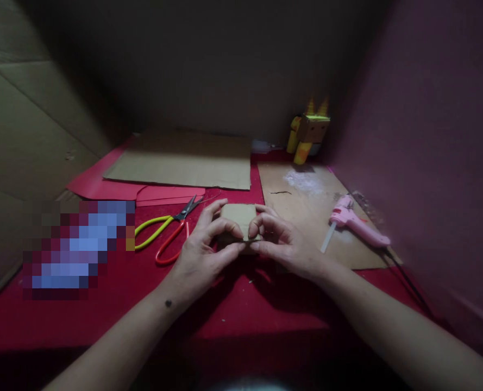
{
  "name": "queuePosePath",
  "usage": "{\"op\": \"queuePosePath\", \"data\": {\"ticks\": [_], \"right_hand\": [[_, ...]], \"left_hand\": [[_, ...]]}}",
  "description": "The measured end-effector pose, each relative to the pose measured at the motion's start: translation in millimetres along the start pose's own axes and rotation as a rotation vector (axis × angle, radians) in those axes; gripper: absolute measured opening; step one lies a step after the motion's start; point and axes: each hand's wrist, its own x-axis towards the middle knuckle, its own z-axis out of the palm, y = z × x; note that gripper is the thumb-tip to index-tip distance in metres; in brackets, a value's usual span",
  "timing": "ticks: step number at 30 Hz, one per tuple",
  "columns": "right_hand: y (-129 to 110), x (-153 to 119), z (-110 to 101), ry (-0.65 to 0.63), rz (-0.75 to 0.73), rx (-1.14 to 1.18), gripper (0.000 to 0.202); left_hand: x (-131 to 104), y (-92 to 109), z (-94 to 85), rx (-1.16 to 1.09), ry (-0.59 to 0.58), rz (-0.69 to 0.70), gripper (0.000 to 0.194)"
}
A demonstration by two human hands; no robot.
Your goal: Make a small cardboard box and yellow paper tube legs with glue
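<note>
Between my two hands is a small box-like cardboard piece (238,216), held a little above the red tabletop. My left hand (208,239) grips its left side, thumb and index finger at the near edge. From the other side my right hand (277,238) grips it the same way, and both thumb tips nearly meet at that edge. The underside and far face are hidden by my fingers. Just left of my left hand lie scissors (170,225) with one yellow and one red handle, blades apart.
A pink hot glue gun (355,220) with its cord rests on a brown board (280,209) at right. Behind it stands a yellow-and-brown cardboard figure (312,133). A cardboard sheet (184,160) overlaps red sheets (102,174) at back left. A blurred-out blue thing (88,236) lies left.
</note>
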Motion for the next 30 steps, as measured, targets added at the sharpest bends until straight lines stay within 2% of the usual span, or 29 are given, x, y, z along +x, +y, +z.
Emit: {"op": "queuePosePath", "data": {"ticks": [5, 11, 18, 25, 30], "right_hand": [[-0.9, 0.2, 6.5, 0.077, -0.01, -0.014, 0.016], [0.4, -1.2, 8.2, 0.064, 0.013, 0.01, 0.013], [2.1, -0.6, 8.5, 0.056, 0.013, -0.025, 0.011], [3.2, -1.5, 8.4, 0.043, 0.003, -0.022, 0.012], [3.3, -0.9, 8.0, 0.054, -0.015, -0.023, 0.011]], "left_hand": [[0.3, -0.8, 0.3, 0.026, 0.004, 0.008, 0.005], [-0.4, -3.9, -1.0, 0.022, -0.001, 0.002, 0.008], [-1.1, -8.9, -12.8, -0.031, -0.093, -0.013, 0.008], [-1.4, -8.9, -18.3, -0.106, -0.073, -0.118, 0.016], [-2.6, -10.1, -18.4, -0.095, -0.047, -0.104, 0.015]]}}
